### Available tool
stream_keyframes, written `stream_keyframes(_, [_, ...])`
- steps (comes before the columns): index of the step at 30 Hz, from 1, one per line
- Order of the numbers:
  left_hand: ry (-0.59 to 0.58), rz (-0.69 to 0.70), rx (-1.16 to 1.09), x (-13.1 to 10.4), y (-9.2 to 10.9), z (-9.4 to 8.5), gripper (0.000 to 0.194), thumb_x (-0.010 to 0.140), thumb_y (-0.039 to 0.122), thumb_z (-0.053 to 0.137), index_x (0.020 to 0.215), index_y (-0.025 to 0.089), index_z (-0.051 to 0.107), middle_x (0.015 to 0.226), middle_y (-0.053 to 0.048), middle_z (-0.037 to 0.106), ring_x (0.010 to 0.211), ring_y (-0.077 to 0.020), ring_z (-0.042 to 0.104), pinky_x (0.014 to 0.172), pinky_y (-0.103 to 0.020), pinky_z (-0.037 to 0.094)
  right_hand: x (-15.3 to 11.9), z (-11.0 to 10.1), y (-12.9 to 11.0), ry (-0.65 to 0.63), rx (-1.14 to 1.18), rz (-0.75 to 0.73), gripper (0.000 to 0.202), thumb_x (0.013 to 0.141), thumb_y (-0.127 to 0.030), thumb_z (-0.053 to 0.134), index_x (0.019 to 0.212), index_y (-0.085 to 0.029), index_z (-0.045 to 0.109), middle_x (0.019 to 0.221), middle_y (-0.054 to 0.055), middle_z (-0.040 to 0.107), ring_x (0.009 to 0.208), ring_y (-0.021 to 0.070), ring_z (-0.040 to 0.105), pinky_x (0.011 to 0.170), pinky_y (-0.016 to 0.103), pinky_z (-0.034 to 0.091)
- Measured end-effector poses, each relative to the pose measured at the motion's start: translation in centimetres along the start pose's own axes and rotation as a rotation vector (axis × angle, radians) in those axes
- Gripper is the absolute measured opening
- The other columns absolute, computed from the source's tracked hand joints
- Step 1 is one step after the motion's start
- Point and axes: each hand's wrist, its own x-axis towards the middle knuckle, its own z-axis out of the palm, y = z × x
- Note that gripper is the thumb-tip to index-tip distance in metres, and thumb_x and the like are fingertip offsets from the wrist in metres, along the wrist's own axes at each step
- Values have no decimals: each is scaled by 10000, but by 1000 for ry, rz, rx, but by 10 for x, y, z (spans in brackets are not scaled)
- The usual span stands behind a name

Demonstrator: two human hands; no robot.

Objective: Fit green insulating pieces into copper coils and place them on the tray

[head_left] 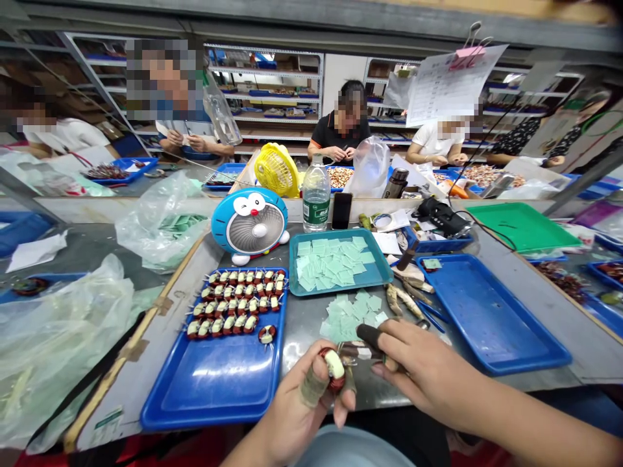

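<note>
My left hand (304, 402) grips a small wound coil (333, 368) with a white taped top, held over the table's near edge. My right hand (418, 370) is closed beside it, and its black-capped fingertip (368, 335) reaches toward the coil while pinching a small pale piece; what exactly it pinches is too small to tell. A blue tray (219, 383) at left holds rows of several finished coils (238, 305). Loose green paper squares (353, 314) lie on the table just beyond my hands. More squares fill a teal tray (335, 263).
A blue tray (487, 318) stands at right, with tweezers and taped tools (406, 295) beside it. Behind are a cartoon desk fan (250, 224), water bottle (316, 194), phone (341, 211), green tray (520, 224) and plastic bags (53, 337). Several people work across the bench.
</note>
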Motion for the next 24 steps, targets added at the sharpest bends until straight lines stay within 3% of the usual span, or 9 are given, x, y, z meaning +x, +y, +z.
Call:
stream_keyframes(11, [-23, -43, 236, -4, 0, -15, 517, 943, 637, 519, 1092, 143, 552, 802, -56, 663, 620, -88, 550, 609, -210, 419, -4, -5, -8, -53, 22, 37, 129, 995, -237, 563, 910, -205, 471, 923, 20, 552, 846, 181, 509, 734, 309, 361])
stream_keyframes(24, [-31, -37, 283, -12, 2, -20, 528, 955, 643, 486, 1177, 165, 535, 836, -65, 661, 678, -111, 544, 637, -235, 415, -3, 6, -13, -5, -130, 7, 83, 979, -204, 562, 928, -206, 498, 942, 41, 554, 850, 210, 503, 729, 330, 363])
